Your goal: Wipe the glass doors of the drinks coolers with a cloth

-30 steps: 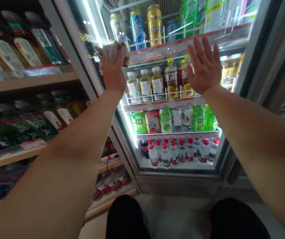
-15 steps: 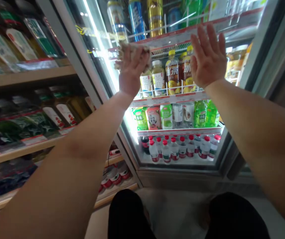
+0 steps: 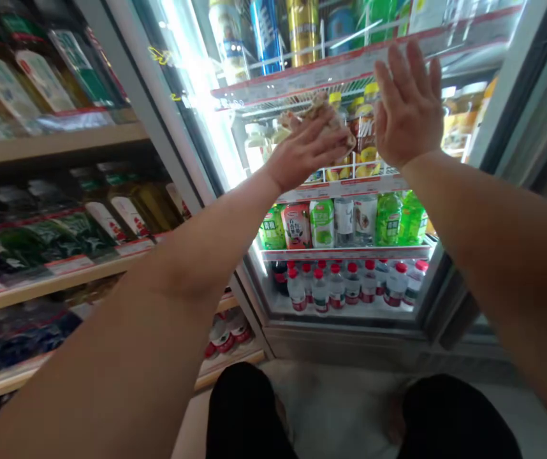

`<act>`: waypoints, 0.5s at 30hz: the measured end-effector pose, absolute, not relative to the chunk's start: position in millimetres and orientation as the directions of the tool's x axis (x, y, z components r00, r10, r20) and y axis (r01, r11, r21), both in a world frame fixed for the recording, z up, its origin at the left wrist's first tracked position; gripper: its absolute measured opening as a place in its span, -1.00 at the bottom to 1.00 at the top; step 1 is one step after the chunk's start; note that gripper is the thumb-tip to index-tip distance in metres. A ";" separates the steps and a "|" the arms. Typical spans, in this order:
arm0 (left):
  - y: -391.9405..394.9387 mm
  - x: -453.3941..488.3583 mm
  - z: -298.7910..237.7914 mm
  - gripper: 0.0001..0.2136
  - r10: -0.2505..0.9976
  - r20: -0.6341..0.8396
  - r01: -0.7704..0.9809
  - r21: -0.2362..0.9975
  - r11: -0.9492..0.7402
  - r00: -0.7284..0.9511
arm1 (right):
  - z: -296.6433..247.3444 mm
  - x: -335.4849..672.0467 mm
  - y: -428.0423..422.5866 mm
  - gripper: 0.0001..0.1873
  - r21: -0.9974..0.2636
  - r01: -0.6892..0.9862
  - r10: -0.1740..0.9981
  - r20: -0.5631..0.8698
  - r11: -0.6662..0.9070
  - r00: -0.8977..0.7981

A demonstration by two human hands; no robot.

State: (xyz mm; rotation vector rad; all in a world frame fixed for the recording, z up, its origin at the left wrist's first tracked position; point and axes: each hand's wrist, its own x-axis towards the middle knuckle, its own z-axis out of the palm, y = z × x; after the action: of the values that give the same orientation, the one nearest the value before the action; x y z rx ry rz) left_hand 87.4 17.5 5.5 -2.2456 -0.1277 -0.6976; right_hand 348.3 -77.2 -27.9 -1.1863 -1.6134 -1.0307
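My left hand [image 3: 306,150] presses a crumpled, light-brown patterned cloth [image 3: 321,108] against the glass door [image 3: 235,143] of a lit drinks fridge. Its fingers lie over the cloth and point to the right. My right hand [image 3: 410,115] is on the same glass further right, palm forward, fingers stretched out and slightly apart, with nothing in it. Behind the two hands, on a fridge shelf, stand yellow-capped tea bottles [image 3: 365,137], partly hidden by the cloth and my left hand.
The fridge also holds cans [image 3: 266,35] above, green bottles [image 3: 388,220] lower down and red-capped water bottles [image 3: 320,290] at the bottom. A wooden shelf [image 3: 63,145] with bottles runs along the left. My knees [image 3: 249,408] show below, over a grey floor [image 3: 345,408].
My left hand has swept the cloth to the right across the glass and slightly down, its fingers turning from upward to rightward. My right hand stays at nearly the same place.
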 end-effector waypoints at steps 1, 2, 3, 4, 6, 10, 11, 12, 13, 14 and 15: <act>17.9 87.0 8.6 -0.64 -0.132 0.499 0.282 -0.666 -0.691 0.856 | -28.4 348.4 -76.9 -0.38 0.121 0.968 0.243 0.954 0.218 -0.174; 19.9 85.8 14.7 -0.64 -0.143 0.524 0.302 -0.669 -0.679 0.840 | -28.9 348.4 -76.7 -0.39 0.119 0.966 0.231 0.957 0.228 -0.173; 22.7 84.6 21.7 -0.62 -0.154 0.587 0.355 -0.655 -0.668 0.795 | -29.1 348.5 -76.5 -0.39 0.120 0.965 0.224 0.959 0.232 -0.173; 25.3 83.9 27.2 -0.61 -0.164 0.662 0.420 -0.627 -0.656 0.731 | -29.2 348.6 -76.4 -0.39 0.123 0.965 0.224 0.959 0.232 -0.176; 26.2 85.3 28.0 -0.59 -0.186 0.759 0.511 -0.576 -0.638 0.624 | -28.7 348.7 -76.4 -0.38 0.125 0.967 0.239 0.955 0.221 -0.178; 10.4 93.9 5.4 -0.66 -0.150 0.605 0.384 -0.657 -0.649 0.782 | -28.0 349.2 -76.7 -0.37 0.121 0.969 0.247 0.953 0.215 -0.174; 7.2 95.7 4.6 -0.66 -0.137 0.534 0.327 -0.679 -0.657 0.834 | -28.2 349.5 -76.9 -0.38 0.112 0.967 0.234 0.958 0.228 -0.166; 6.0 97.3 7.7 -0.65 -0.133 0.487 0.290 -0.694 -0.659 0.863 | -28.5 349.7 -77.0 -0.39 0.103 0.964 0.219 0.963 0.246 -0.159; 6.8 98.8 13.8 -0.63 -0.140 0.483 0.285 -0.700 -0.655 0.864 | -28.8 350.0 -77.1 -0.39 0.096 0.959 0.210 0.965 0.266 -0.155; 9.4 100.4 21.3 -0.62 -0.160 0.528 0.317 -0.697 -0.643 0.834 | -29.1 350.1 -77.2 -0.40 0.091 0.954 0.205 0.967 0.286 -0.154; 13.0 102.2 28.4 -0.61 -0.190 0.602 0.376 -0.682 -0.627 0.776 | -29.3 350.0 -77.3 -0.40 0.089 0.949 0.204 0.967 0.301 -0.155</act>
State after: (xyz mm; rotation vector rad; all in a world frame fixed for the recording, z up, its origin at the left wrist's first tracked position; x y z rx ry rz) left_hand 102.2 13.0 28.4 -2.0960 -0.1378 -0.8251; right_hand 350.0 -77.3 -29.3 -1.0821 -1.5923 -0.9571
